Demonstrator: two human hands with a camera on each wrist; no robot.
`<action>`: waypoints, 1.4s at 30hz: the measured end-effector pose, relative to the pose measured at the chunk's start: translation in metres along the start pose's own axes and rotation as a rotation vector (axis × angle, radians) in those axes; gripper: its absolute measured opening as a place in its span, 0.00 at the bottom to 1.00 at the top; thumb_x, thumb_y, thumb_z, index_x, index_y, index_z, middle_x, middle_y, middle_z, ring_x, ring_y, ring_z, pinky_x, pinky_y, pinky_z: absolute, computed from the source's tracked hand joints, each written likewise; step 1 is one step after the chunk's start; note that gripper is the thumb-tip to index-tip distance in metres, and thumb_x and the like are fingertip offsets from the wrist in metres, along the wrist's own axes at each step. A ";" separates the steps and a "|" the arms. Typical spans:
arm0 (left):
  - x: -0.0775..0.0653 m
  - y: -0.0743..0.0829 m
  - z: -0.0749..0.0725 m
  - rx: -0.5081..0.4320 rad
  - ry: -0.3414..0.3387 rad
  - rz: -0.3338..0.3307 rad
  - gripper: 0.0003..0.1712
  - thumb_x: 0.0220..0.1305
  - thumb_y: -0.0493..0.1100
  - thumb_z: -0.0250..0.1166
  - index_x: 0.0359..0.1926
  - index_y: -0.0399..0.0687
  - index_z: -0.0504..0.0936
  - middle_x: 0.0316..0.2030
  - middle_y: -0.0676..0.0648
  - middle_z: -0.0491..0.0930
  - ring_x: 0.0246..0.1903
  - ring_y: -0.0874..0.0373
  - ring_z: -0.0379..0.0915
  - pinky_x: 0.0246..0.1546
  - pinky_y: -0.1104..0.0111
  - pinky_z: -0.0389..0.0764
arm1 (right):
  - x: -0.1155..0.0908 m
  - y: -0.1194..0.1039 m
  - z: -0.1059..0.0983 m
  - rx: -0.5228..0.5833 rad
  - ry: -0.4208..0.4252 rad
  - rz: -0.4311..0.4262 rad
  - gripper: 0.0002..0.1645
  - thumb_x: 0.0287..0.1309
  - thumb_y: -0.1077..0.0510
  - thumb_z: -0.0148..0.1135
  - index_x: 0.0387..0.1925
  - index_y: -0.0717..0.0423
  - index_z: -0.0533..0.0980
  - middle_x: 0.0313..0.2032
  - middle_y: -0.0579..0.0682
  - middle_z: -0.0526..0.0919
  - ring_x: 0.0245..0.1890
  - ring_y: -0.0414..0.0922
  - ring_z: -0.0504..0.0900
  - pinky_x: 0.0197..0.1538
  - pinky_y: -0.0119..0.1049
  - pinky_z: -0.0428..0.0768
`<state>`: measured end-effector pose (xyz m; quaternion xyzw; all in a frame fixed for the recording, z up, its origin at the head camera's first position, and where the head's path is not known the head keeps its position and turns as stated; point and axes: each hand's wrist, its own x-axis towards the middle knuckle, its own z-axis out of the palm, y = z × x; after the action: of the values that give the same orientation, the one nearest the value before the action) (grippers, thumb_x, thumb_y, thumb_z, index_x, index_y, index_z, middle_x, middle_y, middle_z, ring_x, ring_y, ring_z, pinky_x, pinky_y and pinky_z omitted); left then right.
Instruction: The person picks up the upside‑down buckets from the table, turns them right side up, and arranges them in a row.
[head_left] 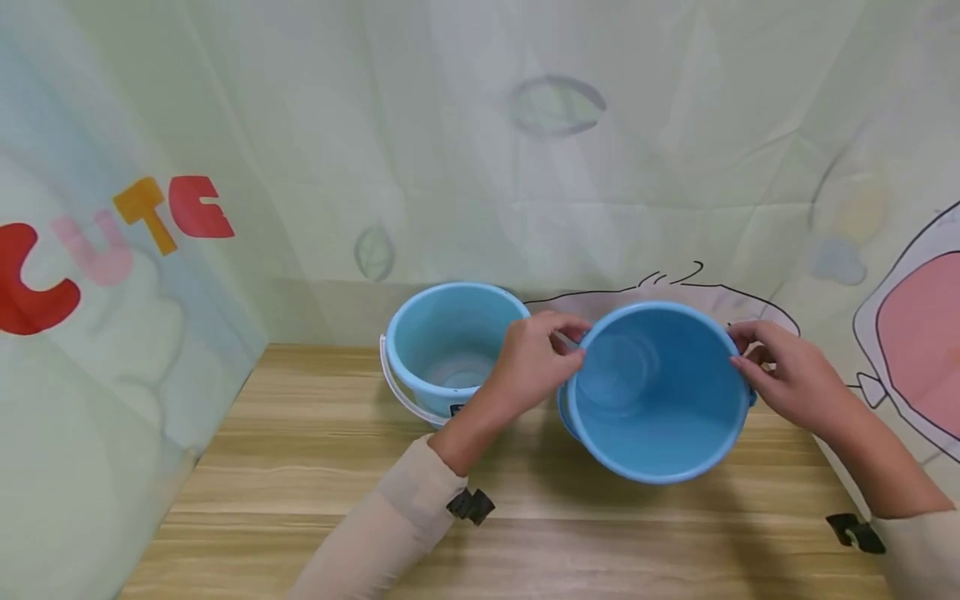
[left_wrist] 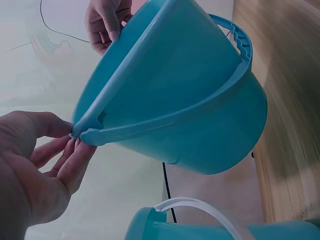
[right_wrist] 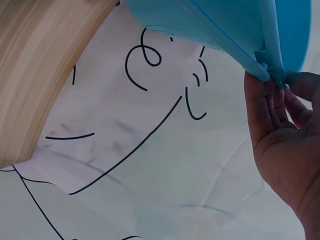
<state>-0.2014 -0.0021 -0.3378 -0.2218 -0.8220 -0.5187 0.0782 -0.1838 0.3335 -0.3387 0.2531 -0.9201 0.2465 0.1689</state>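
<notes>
Both hands hold a blue bucket (head_left: 660,417) by opposite sides of its rim, its mouth tilted toward the head camera. My left hand (head_left: 531,358) pinches the rim's left side, close to where the blue handle (left_wrist: 165,120) joins it. On the other side my right hand (head_left: 787,375) pinches the rim between thumb and fingers, also by the handle joint. In the left wrist view, the handle hangs along the outside of the bucket. A lighter blue bucket (head_left: 405,367) stands upright on the table, left of the held one and partly behind my left forearm.
The lighter bucket's white handle (head_left: 401,396) hangs down over its front left. The wooden table (head_left: 315,483) meets a printed cloth backdrop (head_left: 465,125) behind and at both sides. Black clips (head_left: 471,505) sit on the sleeve cuffs.
</notes>
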 end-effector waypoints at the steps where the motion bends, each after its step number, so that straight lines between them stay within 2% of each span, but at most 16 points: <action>1: 0.001 -0.001 0.000 -0.002 -0.004 -0.008 0.15 0.64 0.35 0.68 0.51 0.43 0.88 0.42 0.46 0.88 0.35 0.57 0.86 0.36 0.72 0.86 | 0.001 0.001 0.000 0.000 -0.009 0.010 0.20 0.64 0.74 0.63 0.56 0.66 0.73 0.42 0.57 0.81 0.33 0.22 0.76 0.28 0.23 0.81; 4: 0.006 -0.003 0.000 -0.015 -0.015 -0.027 0.14 0.64 0.36 0.68 0.51 0.43 0.88 0.41 0.46 0.88 0.36 0.58 0.87 0.36 0.72 0.86 | 0.004 0.002 -0.001 -0.002 -0.030 0.040 0.19 0.66 0.72 0.63 0.57 0.66 0.74 0.43 0.58 0.82 0.33 0.26 0.78 0.29 0.24 0.81; 9: 0.008 -0.006 0.000 -0.054 -0.033 -0.055 0.14 0.64 0.35 0.67 0.50 0.42 0.89 0.40 0.46 0.89 0.36 0.57 0.87 0.35 0.72 0.86 | 0.008 0.004 0.002 0.024 -0.087 0.111 0.18 0.69 0.69 0.61 0.58 0.67 0.73 0.44 0.61 0.82 0.33 0.44 0.84 0.28 0.28 0.82; 12: 0.010 -0.008 0.001 -0.071 -0.038 -0.074 0.14 0.63 0.34 0.67 0.50 0.41 0.89 0.40 0.46 0.89 0.36 0.57 0.87 0.33 0.71 0.86 | 0.011 0.006 0.002 0.034 -0.118 0.147 0.18 0.70 0.68 0.60 0.59 0.68 0.73 0.44 0.62 0.82 0.34 0.50 0.84 0.28 0.29 0.83; 16: 0.012 -0.008 0.002 -0.063 -0.043 -0.118 0.14 0.64 0.35 0.67 0.50 0.42 0.89 0.40 0.46 0.89 0.36 0.58 0.87 0.31 0.71 0.86 | 0.015 0.006 0.002 0.060 -0.164 0.189 0.19 0.72 0.67 0.59 0.60 0.69 0.72 0.45 0.64 0.82 0.35 0.51 0.85 0.30 0.31 0.85; 21: 0.016 -0.006 0.005 -0.007 -0.054 -0.162 0.13 0.64 0.35 0.67 0.49 0.43 0.90 0.38 0.47 0.88 0.34 0.61 0.85 0.30 0.72 0.85 | 0.018 0.011 0.002 0.103 -0.238 0.256 0.20 0.74 0.65 0.57 0.62 0.71 0.71 0.48 0.65 0.81 0.38 0.51 0.87 0.31 0.32 0.86; 30: 0.029 -0.006 0.013 0.131 -0.097 -0.171 0.13 0.63 0.35 0.66 0.47 0.43 0.91 0.35 0.49 0.88 0.36 0.61 0.81 0.32 0.75 0.80 | 0.017 0.021 0.004 0.149 -0.318 0.336 0.20 0.77 0.61 0.54 0.62 0.71 0.71 0.51 0.69 0.79 0.42 0.58 0.87 0.35 0.39 0.89; 35: 0.034 -0.007 0.015 0.130 -0.129 -0.193 0.13 0.63 0.34 0.67 0.47 0.40 0.90 0.34 0.47 0.87 0.35 0.59 0.80 0.31 0.75 0.79 | 0.019 0.024 0.004 0.163 -0.346 0.362 0.20 0.77 0.61 0.53 0.62 0.70 0.71 0.51 0.67 0.78 0.43 0.56 0.87 0.36 0.40 0.89; 42: 0.039 -0.015 0.019 0.122 -0.143 -0.232 0.13 0.62 0.34 0.66 0.47 0.39 0.90 0.34 0.46 0.87 0.33 0.59 0.78 0.30 0.75 0.79 | 0.026 0.027 0.004 0.230 -0.429 0.437 0.24 0.78 0.60 0.52 0.65 0.72 0.69 0.53 0.69 0.77 0.43 0.51 0.86 0.40 0.47 0.90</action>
<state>-0.2407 0.0199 -0.3446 -0.1563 -0.8756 -0.4562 -0.0276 -0.2204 0.3415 -0.3410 0.1131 -0.9335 0.3201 -0.1155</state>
